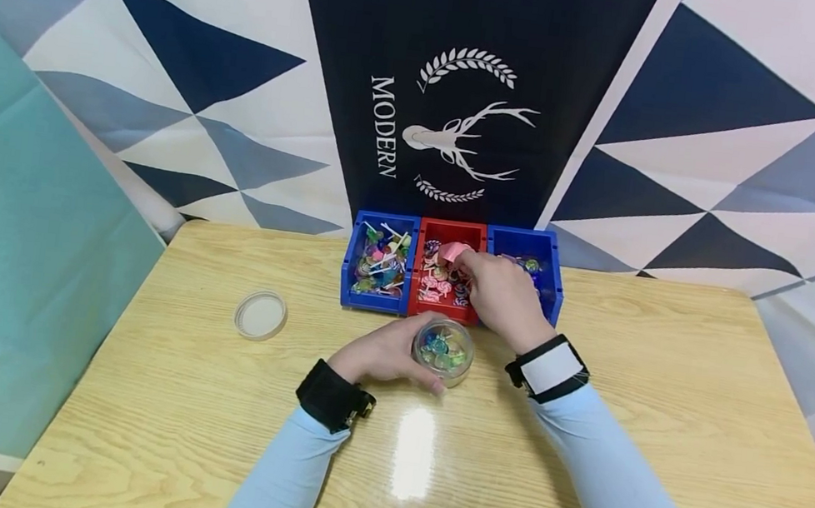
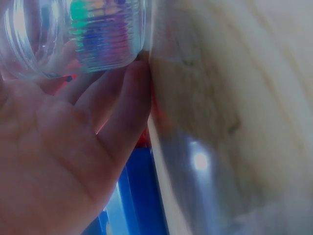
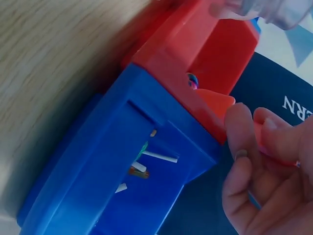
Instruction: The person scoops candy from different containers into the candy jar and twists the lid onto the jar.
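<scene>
My left hand [image 1: 397, 348] curls round a clear jar [image 1: 456, 370] that stands on the table with small colourful candies inside. In the left wrist view, the fingers [image 2: 129, 98] lie along the side of the ribbed jar [image 2: 105, 36]. My right hand [image 1: 508, 295] pinches a small pink scoop [image 1: 454, 251] over the red bin [image 1: 444, 312], which holds several small lollipops [image 1: 434, 286]. From the right wrist, the scoop [image 3: 215, 102] dips past the rim of the red bin [image 3: 195, 105], its handle between thumb and fingers.
A blue bin [image 1: 372, 304] with mini lollipops stands left of the red one. The right blue bin [image 1: 557, 300] also holds small candies, partly hidden by my right hand. A round white lid [image 1: 260, 315] lies on the table [image 1: 193, 414] at left. A patterned backdrop [image 1: 473, 10] rises behind.
</scene>
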Demonstrator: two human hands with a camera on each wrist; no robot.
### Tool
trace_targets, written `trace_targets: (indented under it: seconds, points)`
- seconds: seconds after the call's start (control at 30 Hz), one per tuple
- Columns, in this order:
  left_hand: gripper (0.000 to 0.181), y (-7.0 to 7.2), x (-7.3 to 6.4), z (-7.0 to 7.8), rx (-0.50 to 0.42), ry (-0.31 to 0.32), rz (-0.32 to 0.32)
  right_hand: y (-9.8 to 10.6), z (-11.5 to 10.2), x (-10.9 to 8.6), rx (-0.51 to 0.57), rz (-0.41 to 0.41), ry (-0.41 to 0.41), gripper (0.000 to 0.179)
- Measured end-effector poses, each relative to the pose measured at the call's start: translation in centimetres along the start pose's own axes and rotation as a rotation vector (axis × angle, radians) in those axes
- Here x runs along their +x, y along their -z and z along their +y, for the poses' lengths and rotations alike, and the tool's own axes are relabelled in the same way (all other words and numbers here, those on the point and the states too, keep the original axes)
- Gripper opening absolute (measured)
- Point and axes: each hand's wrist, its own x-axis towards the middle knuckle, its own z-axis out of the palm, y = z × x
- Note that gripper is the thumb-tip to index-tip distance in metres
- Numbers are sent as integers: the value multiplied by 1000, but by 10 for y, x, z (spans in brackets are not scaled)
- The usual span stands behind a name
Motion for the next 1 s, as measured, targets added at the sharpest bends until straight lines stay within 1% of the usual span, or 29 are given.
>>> trace_targets:
  seconds: [0.07,0.13,0.27,0.5,0.6,0.73,0.83,0.93,1.0]
  points:
    - [91,0,0,1,0,6,0,1,-1,0,30,5,5,15]
    - [90,1,0,1,-2,9,2,3,-2,-2,50,15,7,16]
    - [90,1,0,0,-13,-1,3,6,-6,-5,71,37,-17,17]
    - [92,-1,1,-2,-16,-8,1,7,-12,-12,141,64,-92,19]
    - [91,-1,2,-3,-15,-9,1,8,-14,-16,195,81,-130,20]
    - [91,-1,2,-3,-16,-5,0,8,-15,-20,294,115,-199,22]
    - [90,-1,2,-2,-21,4,0,4,-15,-21,336,154,-233,23]
    - [89,-1,2,-2,-22,9,1,-3,-12,-23,335,179,-226,22]
    - [89,-1,1,-1,-22,5,0,-8,-10,-24,331,169,-211,21]
